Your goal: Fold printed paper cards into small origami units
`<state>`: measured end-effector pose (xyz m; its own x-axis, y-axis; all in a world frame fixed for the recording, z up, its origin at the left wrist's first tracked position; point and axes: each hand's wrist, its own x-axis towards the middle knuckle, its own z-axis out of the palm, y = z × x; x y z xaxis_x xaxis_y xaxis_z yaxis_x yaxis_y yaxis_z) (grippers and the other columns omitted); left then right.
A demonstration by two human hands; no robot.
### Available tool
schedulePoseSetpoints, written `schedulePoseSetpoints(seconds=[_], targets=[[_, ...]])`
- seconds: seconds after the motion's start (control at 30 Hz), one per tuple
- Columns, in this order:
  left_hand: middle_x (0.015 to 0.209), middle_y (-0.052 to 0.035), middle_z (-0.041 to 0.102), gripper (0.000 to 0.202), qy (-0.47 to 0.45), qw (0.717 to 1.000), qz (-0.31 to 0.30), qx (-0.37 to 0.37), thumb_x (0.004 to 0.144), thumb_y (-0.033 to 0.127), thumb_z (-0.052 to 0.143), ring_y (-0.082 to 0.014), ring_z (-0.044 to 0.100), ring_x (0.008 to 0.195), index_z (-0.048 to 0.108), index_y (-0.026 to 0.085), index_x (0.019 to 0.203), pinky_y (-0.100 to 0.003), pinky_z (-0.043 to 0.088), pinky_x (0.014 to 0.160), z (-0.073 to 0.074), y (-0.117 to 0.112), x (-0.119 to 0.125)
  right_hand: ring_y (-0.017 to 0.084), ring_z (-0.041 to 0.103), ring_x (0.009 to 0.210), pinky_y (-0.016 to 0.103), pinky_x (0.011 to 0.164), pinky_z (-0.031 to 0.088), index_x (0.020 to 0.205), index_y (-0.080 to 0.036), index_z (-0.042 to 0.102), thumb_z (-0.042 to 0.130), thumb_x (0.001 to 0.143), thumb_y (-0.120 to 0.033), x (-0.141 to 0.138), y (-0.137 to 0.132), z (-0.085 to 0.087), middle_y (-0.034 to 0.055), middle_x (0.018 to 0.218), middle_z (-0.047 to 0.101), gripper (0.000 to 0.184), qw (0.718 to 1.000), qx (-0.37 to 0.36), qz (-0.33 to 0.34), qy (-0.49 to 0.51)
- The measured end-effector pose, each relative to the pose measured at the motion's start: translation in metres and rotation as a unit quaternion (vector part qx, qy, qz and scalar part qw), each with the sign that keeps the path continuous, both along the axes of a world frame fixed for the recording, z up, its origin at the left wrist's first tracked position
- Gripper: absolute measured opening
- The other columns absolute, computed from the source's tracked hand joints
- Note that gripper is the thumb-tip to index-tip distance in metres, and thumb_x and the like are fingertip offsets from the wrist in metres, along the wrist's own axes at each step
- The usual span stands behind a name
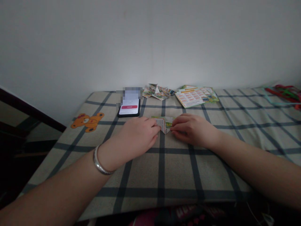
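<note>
Close behind folded paper [166, 123] lie phone [129, 108] and leaflets [195, 95]

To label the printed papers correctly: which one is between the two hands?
The small folded paper, held by the left hand and the right hand; the folded pile and the flat leaflets lie untouched farther back.

We see a table [164, 175] under a checked cloth with a bear print [87, 121]. On it lie a phone [129, 108], a heap of folded scraps [158, 91], printed leaflets [195, 95], a folded paper [166, 123] at the middle, and red and green pieces [285, 92] far right.
</note>
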<state>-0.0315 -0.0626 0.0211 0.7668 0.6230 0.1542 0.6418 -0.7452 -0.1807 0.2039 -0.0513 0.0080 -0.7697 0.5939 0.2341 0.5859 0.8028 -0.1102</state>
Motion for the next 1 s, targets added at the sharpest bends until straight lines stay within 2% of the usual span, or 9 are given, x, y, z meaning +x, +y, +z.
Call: schedulePoseSetpoints(seconds=[0.27,0.47,0.63,0.8,1.0], targets=[[0.096,-0.006,0.066,0.022,0.011,0.998,0.05,0.037,0.091,0.032,0.051,-0.0263,0.062,0.088,0.066,0.018,0.099,-0.04,0.05,0.069,-0.0034,-0.0029,0.0027,0.016,0.058,0.074,0.03,0.067,0.042,0.08,-0.017,0.073,0.051,0.092,-0.027,-0.0031,-0.0011,0.0054,0.0044,0.078,0.062,0.027,0.999,0.009,-0.026,-0.034],[0.095,-0.0076,0.065,0.027,0.0,0.996,0.081,0.049,0.092,0.034,0.051,-0.0265,0.062,0.087,0.067,0.015,0.102,-0.039,0.049,0.066,-0.0067,0.0,0.0034,0.017,0.06,0.077,0.03,0.069,0.043,0.083,-0.017,0.074,0.05,0.093,-0.027,-0.0027,-0.0023,0.0047,0.0058,0.083,0.065,0.028,0.998,0.021,-0.034,-0.04],[0.091,-0.0068,0.066,0.028,-0.028,0.995,0.083,0.051,0.093,0.035,0.049,-0.0259,0.062,0.089,0.069,0.015,0.094,-0.04,0.051,0.074,-0.0084,0.0027,0.0043,0.017,0.062,0.084,0.029,0.074,0.045,0.085,-0.017,0.074,0.052,0.092,-0.026,0.0001,-0.0022,0.0054,0.0069,0.091,0.068,0.024,0.998,0.025,-0.046,-0.034],[0.094,-0.0081,0.067,0.028,-0.044,0.992,0.105,0.051,0.091,0.035,0.051,-0.0262,0.062,0.09,0.068,0.013,0.099,-0.04,0.051,0.074,-0.008,0.0031,0.0035,0.018,0.063,0.083,0.029,0.07,0.043,0.084,-0.017,0.074,0.052,0.092,-0.028,0.0021,-0.0009,0.0067,0.0066,0.093,0.07,0.025,0.991,0.063,-0.098,-0.064],[0.094,-0.0075,0.067,0.025,-0.048,0.993,0.095,0.044,0.091,0.032,0.051,-0.0246,0.061,0.09,0.066,0.014,0.098,-0.038,0.051,0.076,-0.0094,0.0064,0.0012,0.019,0.062,0.078,0.031,0.06,0.036,0.081,-0.017,0.071,0.048,0.093,-0.033,-0.0006,-0.0053,0.008,0.005,0.085,0.068,0.031,0.973,0.1,-0.177,-0.111]])
